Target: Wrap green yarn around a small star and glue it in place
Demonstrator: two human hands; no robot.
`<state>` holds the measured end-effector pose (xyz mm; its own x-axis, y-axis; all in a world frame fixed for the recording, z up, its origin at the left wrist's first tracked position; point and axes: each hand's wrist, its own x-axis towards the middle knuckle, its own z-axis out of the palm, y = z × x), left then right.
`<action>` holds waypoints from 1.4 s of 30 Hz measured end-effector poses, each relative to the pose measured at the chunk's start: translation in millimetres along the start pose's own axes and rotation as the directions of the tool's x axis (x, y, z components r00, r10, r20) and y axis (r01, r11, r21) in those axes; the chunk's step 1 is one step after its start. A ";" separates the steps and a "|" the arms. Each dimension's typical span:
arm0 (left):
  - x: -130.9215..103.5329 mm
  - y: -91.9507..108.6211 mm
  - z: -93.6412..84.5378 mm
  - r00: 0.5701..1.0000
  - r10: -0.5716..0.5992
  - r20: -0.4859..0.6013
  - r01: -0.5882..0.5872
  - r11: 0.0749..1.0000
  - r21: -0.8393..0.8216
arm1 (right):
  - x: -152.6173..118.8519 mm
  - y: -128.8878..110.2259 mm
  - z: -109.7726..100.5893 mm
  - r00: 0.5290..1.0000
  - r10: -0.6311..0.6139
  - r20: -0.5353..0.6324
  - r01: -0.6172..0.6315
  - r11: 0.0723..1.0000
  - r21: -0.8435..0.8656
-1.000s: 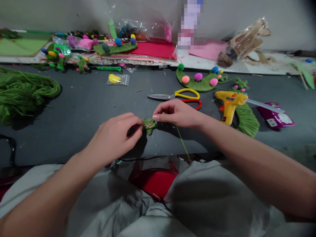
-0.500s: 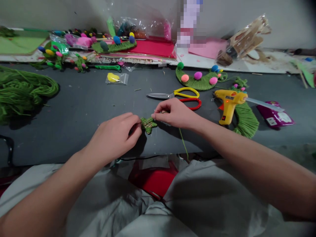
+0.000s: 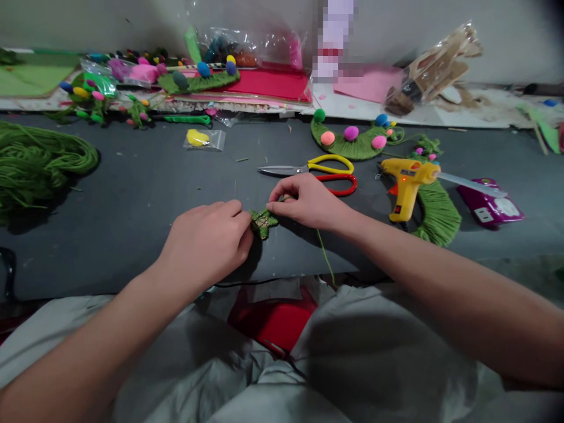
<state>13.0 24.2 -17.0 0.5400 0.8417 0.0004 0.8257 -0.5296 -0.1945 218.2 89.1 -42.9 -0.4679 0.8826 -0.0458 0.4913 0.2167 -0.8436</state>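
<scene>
A small green yarn-wrapped star (image 3: 263,223) with a brownish patch in its middle sits between my hands, just above the grey table. My left hand (image 3: 209,235) is closed, gripping the star's left point between thumb and fingers. At the star's upper right, my right hand (image 3: 304,200) pinches with thumb and index finger; a green yarn strand (image 3: 325,255) runs out below this hand and hangs over the table's front edge. Just beyond my right hand lie scissors (image 3: 288,170) with one yellow and one red handle.
On the right, a yellow glue gun (image 3: 409,176) rests against a green yarn-wrapped ring (image 3: 440,217), beside a purple packet (image 3: 489,214). A yarn-wrapped crescent with pompoms (image 3: 361,147) lies behind the scissors. Green yarn (image 3: 44,164) is heaped at left. A small bag (image 3: 205,140) holds something yellow.
My left hand has rolled slightly, its fingers folding closer over the star's left side. My right hand's pinch stays near the star's upper right. The whole view has shifted a little.
</scene>
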 end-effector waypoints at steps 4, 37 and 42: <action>-0.9 1.2 0.5 1.000 0.008 0.019 -0.008 1.000 -0.008 | -0.4 1.3 -1.4 1.000 0.003 0.004 -0.003 1.000 0.002; -18.5 -9.8 2.1 0.994 0.090 -0.066 -0.100 0.980 -0.170 | 0.1 0.5 -2.2 0.999 -0.024 0.043 0.023 0.999 0.026; -19.2 -11.3 0.2 0.997 0.053 -0.056 -0.062 0.984 -0.164 | -0.4 0.4 -2.8 0.999 -0.024 0.040 0.022 0.999 0.039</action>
<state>-6.7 14.0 -15.0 0.5915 0.8050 0.0454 0.8063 -0.5908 -0.0305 220.7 90.0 -41.7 -0.5085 0.8598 -0.0472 0.4521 0.2199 -0.8645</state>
